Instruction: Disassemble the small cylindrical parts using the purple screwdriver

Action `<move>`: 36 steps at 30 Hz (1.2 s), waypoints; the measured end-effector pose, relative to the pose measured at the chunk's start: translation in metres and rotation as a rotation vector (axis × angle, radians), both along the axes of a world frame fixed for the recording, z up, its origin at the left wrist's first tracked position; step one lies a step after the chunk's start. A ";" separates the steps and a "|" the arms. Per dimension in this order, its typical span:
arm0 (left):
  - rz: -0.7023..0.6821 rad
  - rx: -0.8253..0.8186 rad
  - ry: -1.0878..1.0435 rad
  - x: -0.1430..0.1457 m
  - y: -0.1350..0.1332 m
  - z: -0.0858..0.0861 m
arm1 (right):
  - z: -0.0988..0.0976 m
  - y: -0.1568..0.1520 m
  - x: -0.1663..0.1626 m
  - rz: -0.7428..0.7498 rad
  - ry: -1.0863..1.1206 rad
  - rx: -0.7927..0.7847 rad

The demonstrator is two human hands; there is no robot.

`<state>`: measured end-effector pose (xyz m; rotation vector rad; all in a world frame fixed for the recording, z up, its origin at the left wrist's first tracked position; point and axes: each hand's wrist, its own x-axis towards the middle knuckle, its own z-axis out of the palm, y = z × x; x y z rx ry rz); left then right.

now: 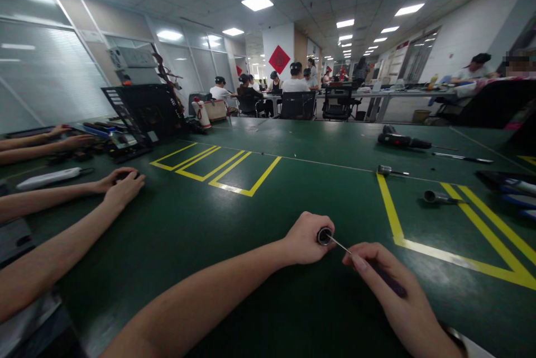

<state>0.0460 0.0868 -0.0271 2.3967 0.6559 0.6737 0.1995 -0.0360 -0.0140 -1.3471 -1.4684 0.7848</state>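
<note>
My left hand (307, 239) is closed around a short metal cylinder (325, 236), its round open end turned toward me. In my right hand (387, 277) is a thin screwdriver (341, 244) with a dark purple handle. The screwdriver's shaft reaches to the cylinder's opening; its tip is hidden there. Both hands are just above the green table (268, 291). To the right lie a metal socket-like piece (435, 197) and, farther back, a small metal cylinder with a thin shaft (384, 170).
A black power drill (400, 139) and a slim rod-like tool (460, 157) lie at back right, with blue-handled tools (519, 199) at the right edge. Yellow tape (460, 260) marks the table. Another person's hands (123, 185) work at left, near a white device (49, 178).
</note>
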 end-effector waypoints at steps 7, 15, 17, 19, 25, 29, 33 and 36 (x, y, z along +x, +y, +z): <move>0.012 0.117 0.114 0.002 -0.001 -0.001 | -0.015 -0.004 -0.002 0.051 -0.222 0.122; 0.008 0.078 0.164 0.001 0.000 0.004 | -0.007 0.002 0.003 0.004 -0.049 -0.039; 0.011 0.062 0.160 0.001 0.000 0.005 | -0.007 0.005 0.004 -0.019 0.023 -0.077; 0.016 0.060 0.154 0.001 0.000 0.006 | -0.008 0.005 0.005 -0.033 0.076 -0.101; 0.069 0.000 0.157 0.000 -0.003 0.004 | -0.004 0.003 0.004 -0.022 0.081 -0.089; 0.119 -0.060 0.142 -0.001 -0.005 0.004 | -0.005 0.003 0.006 -0.039 0.115 -0.093; 0.020 -0.013 0.047 -0.002 -0.004 0.007 | -0.008 0.003 0.006 -0.065 0.152 -0.081; -0.036 -0.019 0.004 -0.001 -0.002 0.007 | -0.006 0.003 0.004 -0.073 0.123 -0.054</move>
